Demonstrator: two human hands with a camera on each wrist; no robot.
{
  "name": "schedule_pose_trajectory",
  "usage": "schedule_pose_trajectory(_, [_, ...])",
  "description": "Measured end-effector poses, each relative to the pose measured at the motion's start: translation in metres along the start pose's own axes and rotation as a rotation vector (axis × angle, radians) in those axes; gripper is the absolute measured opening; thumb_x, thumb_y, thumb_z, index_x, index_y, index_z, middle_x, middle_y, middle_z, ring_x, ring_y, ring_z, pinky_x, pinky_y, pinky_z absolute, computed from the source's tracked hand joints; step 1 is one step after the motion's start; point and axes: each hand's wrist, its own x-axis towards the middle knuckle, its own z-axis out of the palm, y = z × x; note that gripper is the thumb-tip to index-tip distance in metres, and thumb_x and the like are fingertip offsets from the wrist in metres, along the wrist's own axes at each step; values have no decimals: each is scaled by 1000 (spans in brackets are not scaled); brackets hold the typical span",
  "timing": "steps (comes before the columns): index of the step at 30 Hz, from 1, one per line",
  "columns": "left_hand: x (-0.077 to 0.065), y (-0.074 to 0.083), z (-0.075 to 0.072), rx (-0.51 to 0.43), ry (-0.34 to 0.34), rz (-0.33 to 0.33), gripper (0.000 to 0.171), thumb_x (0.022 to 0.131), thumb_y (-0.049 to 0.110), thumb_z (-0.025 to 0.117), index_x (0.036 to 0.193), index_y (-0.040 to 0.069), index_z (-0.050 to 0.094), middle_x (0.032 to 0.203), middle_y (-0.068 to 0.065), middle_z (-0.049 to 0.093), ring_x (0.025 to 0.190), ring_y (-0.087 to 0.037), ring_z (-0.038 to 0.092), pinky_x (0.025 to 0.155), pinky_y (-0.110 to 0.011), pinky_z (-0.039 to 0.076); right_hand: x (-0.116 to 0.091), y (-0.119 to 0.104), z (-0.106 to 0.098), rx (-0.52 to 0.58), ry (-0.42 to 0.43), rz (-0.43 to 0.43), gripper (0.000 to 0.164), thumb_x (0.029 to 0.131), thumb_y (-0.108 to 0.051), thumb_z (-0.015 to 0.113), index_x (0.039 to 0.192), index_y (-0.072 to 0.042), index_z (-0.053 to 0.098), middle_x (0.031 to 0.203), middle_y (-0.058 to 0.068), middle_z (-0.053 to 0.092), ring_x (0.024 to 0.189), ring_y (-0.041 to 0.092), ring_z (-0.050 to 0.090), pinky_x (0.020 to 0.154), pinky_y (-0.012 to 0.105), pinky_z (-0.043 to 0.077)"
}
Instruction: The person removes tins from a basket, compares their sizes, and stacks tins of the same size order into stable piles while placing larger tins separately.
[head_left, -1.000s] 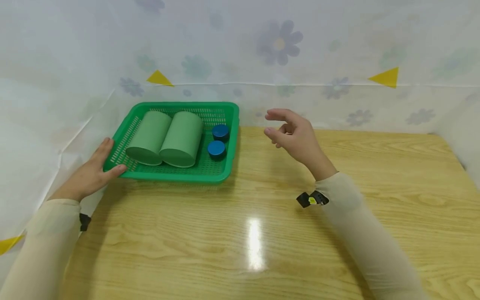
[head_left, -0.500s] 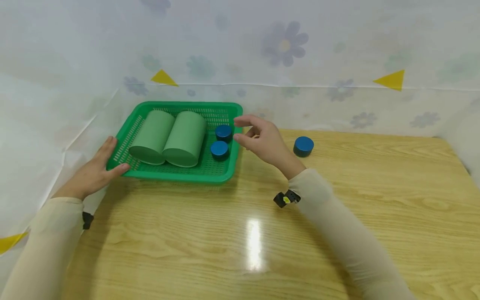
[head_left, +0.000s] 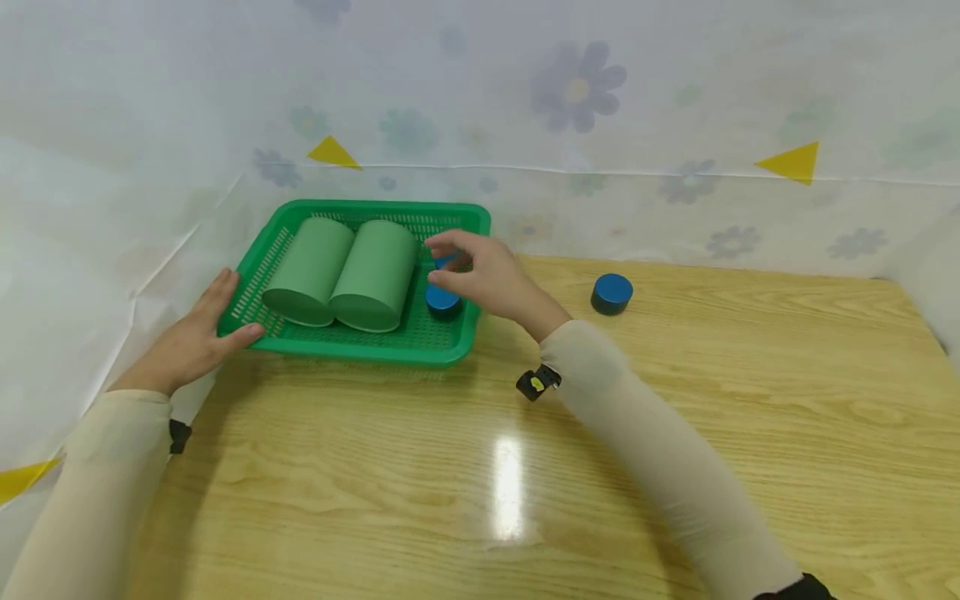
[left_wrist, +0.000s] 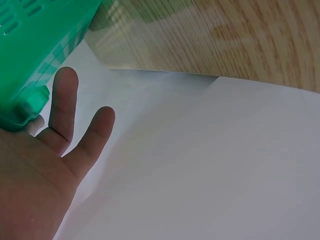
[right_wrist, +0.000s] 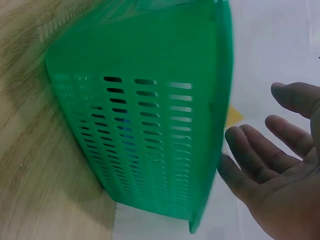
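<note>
Green plastic, formed into a slotted rectangular basket (head_left: 360,353), is being supported at about ten o'clock on a yellowish, wood-grained table (head_left: 360,467), twelve o'clock being taken as the far side. Reading from the basket's centre, the end between eight and nine o'clock is being touched by the left hand (head_left: 183,337): its thumb is being laid at the near corner of the rim, and its fingers are being held spread along the outer wall. Two smooth, pale green cylinders are being contained side by side in the basket, one (head_left: 309,268) toward nine o'clock and one (head_left: 377,271) near the centre; both are lying on their sides, touching, with their far ends being pointed to about one o'clock. At three o'clock the right hand (head_left: 483,271) is being held above the basket's end, thumb and forefinger being bent toward nine o'clock with a gap between them; in the right wrist view the fingertips are being shown apart. Beneath it, two short, round blue pieces are being contained in the basket: the farther (head_left: 444,261), between two and three o'clock, is being partly covered by the fingers, and the nearer (head_left: 444,302), between three and four, is being overlapped by the thumb. A third short, round blue piece (head_left: 612,293) is being supported on the table at three o'clock, well apart from the basket. Along twelve o'clock the table is being bordered by a white, flower-printed sheet (head_left: 480,83)
</note>
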Motion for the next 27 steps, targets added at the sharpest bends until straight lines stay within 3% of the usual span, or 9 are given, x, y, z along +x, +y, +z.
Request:
schedule_pose_trajectory(6, [1,-2,2,8,0,-7,92,105,45,51,161,18,-16,166,-7,-21,145,-56,0,104,-80,13,28,7,18,-159,-136,52,55,100,-26,67,150,-11,48,148,4,51,126,24,55,95,34,49])
schedule_pose_trajectory(10, [2,-1,4,7,1,-3,92,104,45,51,161,17,-15,166,-8,-21,145,-57,1,103,-80,13,40,11,26,-268,-160,70,53,101,-23,66,149,-9,49,147,6,52,128,25,53,99,36,47])
schedule_pose_trajectory(14, [2,0,4,9,4,-5,92,104,46,52,161,18,-16,166,-8,-21,146,-56,1,103,-80,13,49,11,31,-517,-196,79,49,100,-24,66,145,-9,53,141,7,58,126,24,54,101,39,46])
schedule_pose_trajectory(19, [2,0,4,5,-3,-5,93,104,45,52,161,17,-16,166,-9,-21,146,-56,-1,104,-80,13,55,10,38,-784,-286,83,46,99,-31,68,139,-10,60,128,6,65,113,23,61,92,41,51])
schedule_pose_trajectory(24, [2,-1,5,-4,-6,-8,93,104,44,52,161,16,-16,166,-9,-21,146,-54,-2,105,-79,12,56,12,43,-892,-323,110,40,99,-34,68,132,-13,63,115,4,66,107,24,61,90,45,51])
schedule_pose_trajectory(27, [1,-1,5,-6,0,-3,93,104,44,52,161,16,-15,166,-10,-20,147,-54,-2,105,-79,12,58,14,44,-902,-334,110,42,99,-33,67,136,-14,61,118,3,66,108,23,60,89,43,51])
